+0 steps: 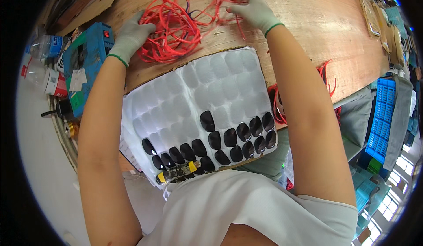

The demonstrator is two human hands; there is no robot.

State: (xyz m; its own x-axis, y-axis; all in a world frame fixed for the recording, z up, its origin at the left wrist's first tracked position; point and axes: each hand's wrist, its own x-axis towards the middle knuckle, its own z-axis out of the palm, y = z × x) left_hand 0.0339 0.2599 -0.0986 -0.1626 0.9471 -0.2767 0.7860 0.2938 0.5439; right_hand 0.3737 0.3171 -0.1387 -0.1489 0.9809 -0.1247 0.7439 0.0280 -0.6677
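On the wooden table lies a tangled heap of thin red glasses frames, with a few dark purple pieces among them. My left hand, in a pale glove, curls round the heap's left side, its thumb pressed against the loops. Further right, my gloved right hand has thumb and fingers apart, with loose red frames beside and between them, some blurred. Nearer my body is a white padded tray with rows of shallow hollows. Dark sunglass lenses fill its near rows.
A yellow-and-black worn tool lies across the tray's near edge. At left stand a blue machine and plastic bottles. More red frames lie under my right forearm. A blue plastic crate is at right.
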